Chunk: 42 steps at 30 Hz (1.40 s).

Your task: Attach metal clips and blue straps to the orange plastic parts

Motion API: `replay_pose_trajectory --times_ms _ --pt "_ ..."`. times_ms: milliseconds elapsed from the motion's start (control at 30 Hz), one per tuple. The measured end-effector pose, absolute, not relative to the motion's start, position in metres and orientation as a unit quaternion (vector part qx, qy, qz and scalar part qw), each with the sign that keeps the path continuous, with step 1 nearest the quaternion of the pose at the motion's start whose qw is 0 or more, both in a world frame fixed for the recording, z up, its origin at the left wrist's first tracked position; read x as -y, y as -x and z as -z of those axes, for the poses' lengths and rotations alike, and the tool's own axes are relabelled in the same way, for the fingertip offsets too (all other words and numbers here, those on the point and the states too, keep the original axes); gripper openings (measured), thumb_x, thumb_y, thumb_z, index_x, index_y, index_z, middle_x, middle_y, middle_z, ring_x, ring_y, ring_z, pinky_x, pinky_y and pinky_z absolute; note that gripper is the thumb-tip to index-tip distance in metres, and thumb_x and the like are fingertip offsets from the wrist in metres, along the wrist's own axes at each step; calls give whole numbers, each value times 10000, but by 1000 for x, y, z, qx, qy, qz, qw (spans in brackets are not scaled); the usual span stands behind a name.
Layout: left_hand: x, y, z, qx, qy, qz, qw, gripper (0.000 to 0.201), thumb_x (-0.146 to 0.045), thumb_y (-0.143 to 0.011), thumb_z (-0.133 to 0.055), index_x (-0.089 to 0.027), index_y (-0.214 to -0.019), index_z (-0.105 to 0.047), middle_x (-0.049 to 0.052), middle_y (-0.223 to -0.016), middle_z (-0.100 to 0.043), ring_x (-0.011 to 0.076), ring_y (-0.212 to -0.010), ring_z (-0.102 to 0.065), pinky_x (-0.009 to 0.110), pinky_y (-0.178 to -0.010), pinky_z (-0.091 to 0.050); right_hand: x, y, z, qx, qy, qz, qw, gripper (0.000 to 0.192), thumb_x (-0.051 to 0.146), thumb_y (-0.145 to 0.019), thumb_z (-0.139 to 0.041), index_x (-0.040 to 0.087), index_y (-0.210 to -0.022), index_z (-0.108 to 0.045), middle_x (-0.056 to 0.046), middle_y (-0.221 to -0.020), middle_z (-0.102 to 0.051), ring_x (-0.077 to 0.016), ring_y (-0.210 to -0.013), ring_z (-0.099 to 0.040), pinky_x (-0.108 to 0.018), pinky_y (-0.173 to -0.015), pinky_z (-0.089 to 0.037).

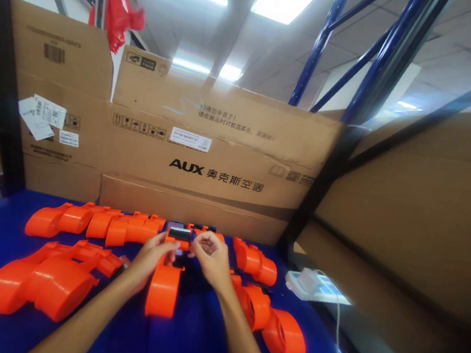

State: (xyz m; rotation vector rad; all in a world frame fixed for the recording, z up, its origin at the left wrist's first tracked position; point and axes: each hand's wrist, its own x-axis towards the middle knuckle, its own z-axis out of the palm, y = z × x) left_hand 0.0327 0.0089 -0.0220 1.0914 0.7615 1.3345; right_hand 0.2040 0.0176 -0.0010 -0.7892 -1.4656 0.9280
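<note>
My left hand (156, 254) is closed around the upper part of an orange plastic part (163, 291), whose wide curved band hangs below the fingers. A dark rectangular piece (179, 234) shows at the top of that part, just above my left thumb. Close on the right, my right hand (211, 255) has its thumb and fingertips pinched together beside the orange part. Whatever those fingertips hold, if anything, is too small to make out. Behind the hands lies a dark flat object (175, 226), partly covered.
Similar orange parts lie on the blue tabletop (121, 340): a back row (101, 223), a front-left group (40, 278) and several at right (284, 336). A white power strip (318, 287) with a plug and cable sits at the right edge. Cardboard (144, 154) walls the back.
</note>
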Motion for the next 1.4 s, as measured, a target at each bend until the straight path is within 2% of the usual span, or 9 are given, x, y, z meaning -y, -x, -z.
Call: replay_pose_trajectory --times_ms 200,333,567,633,700,800,1067,1200,1400 --pt "-10 -34 22 -314 -453 -594 586 296 -398 -699 -784 -161 -787 -631 -10 -616 -611 112 -513 -539 226 -513 -418 -19 -206 0 601 320 -397 615 268 409 -782 -722 224 -844 -537 19 -772 -597 -138 -605 -615 -290 -615 -561" --pt "-7 -35 21 -334 -459 -589 575 340 -416 -719 -774 -156 -901 -653 7 -708 -653 102 -479 -551 227 -486 -410 -20 -209 0 595 330 -361 638 207 380 -815 -682 218 -855 -560 29 -713 -562 -129 -576 -579 -254 -571 -517" --pt "-6 -36 22 -352 -473 -575 568 392 -449 -714 -774 -164 -961 -666 19 -734 -667 112 -487 -573 227 -484 -424 -13 -197 3 580 355 -317 661 315 452 -883 -623 244 -1089 -507 18 -727 -556 -138 -496 -534 -251 -427 -448" --pt "-6 -36 23 -347 -485 -569 566 389 -452 -723 -767 -163 -964 -669 21 -743 -662 111 -497 -570 222 -479 -422 -13 -194 2 589 351 -276 673 329 426 -872 -640 240 -1112 -512 -16 -839 -583 -154 -604 -576 -268 -506 -489" --pt "-7 -36 23 -347 -495 -565 561 389 -458 -738 -754 -163 -978 -667 19 -751 -656 109 -495 -565 218 -471 -417 -13 -194 0 606 353 -222 677 289 392 -867 -641 228 -1084 -543 -46 -942 -595 -186 -784 -608 -310 -688 -529" --pt "-7 -36 24 -356 -503 -560 554 400 -467 -753 -740 -167 -1004 -660 13 -751 -651 110 -487 -572 222 -480 -426 -13 -197 -1 635 371 -172 656 190 355 -906 -574 214 -1032 -563 -61 -982 -601 -217 -945 -576 -364 -885 -476" --pt "-6 -37 24 -362 -492 -567 553 391 -463 -727 -758 -169 -965 -659 15 -741 -661 112 -471 -578 218 -460 -411 -20 -200 16 665 369 -165 628 204 226 -937 -393 256 -1138 -411 -52 -1015 -506 -190 -927 -535 -335 -835 -470" --pt "-5 -38 22 -357 -492 -573 550 408 -473 -736 -749 -167 -991 -660 14 -733 -655 111 -475 -572 218 -463 -416 -20 -193 14 635 328 -204 669 239 288 -909 -532 249 -1132 -455 -59 -1019 -549 -193 -929 -570 -331 -837 -496" --pt "-5 -38 21 -355 -494 -584 538 448 -480 -744 -745 -157 -1041 -650 21 -737 -654 112 -497 -575 213 -479 -425 -16 -189 10 612 325 -241 679 196 343 -847 -692 215 -994 -664 -66 -943 -661 -221 -899 -633 -367 -835 -524"
